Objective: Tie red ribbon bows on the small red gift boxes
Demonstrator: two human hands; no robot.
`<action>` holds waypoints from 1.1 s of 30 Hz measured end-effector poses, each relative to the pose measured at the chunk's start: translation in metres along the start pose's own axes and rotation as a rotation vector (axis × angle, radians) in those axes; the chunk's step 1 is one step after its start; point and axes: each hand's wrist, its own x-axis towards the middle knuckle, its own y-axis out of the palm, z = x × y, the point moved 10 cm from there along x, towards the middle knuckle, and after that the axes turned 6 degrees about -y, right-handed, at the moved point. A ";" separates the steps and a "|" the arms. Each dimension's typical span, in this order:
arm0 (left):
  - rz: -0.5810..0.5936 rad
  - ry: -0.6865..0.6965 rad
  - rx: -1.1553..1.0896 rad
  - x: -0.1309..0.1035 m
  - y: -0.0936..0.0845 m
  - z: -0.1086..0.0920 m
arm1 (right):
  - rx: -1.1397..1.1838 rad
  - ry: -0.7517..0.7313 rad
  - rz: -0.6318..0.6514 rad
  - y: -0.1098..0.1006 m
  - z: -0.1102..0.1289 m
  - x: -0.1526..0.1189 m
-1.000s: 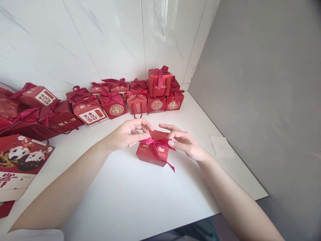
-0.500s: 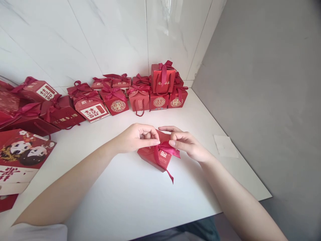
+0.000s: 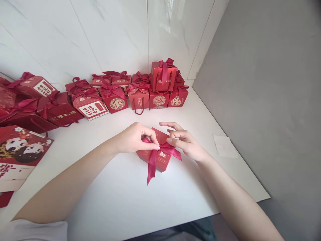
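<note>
On the white table [image 3: 112,201], one red box [image 3: 163,164] is between my two hands.
My left hand [image 3: 137,138] pinches its one ribbon [image 3: 151,166], hiding part of the box; my right hand [image 3: 185,142] is half open, its grip I cannot tell. Far boxes [image 3: 117,104] stand rowed; right lies one white paper [image 3: 225,147].

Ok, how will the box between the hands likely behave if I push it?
The box seems apt to slide rather than roll, given its flat faces. It looks made of folded card, so hard pressure may dent it. Weight is uncertain; its inside is hidden.
</note>
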 end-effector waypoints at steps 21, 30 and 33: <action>0.361 -0.138 -0.446 -0.011 0.010 0.004 | 0.246 0.024 -0.005 0.003 -0.010 0.000; 0.105 -0.126 -0.235 0.001 -0.004 0.009 | 0.228 0.074 0.000 0.005 -0.011 -0.001; -0.164 -0.040 -0.133 -0.002 -0.025 -0.003 | 0.226 0.050 -0.036 0.000 -0.007 0.000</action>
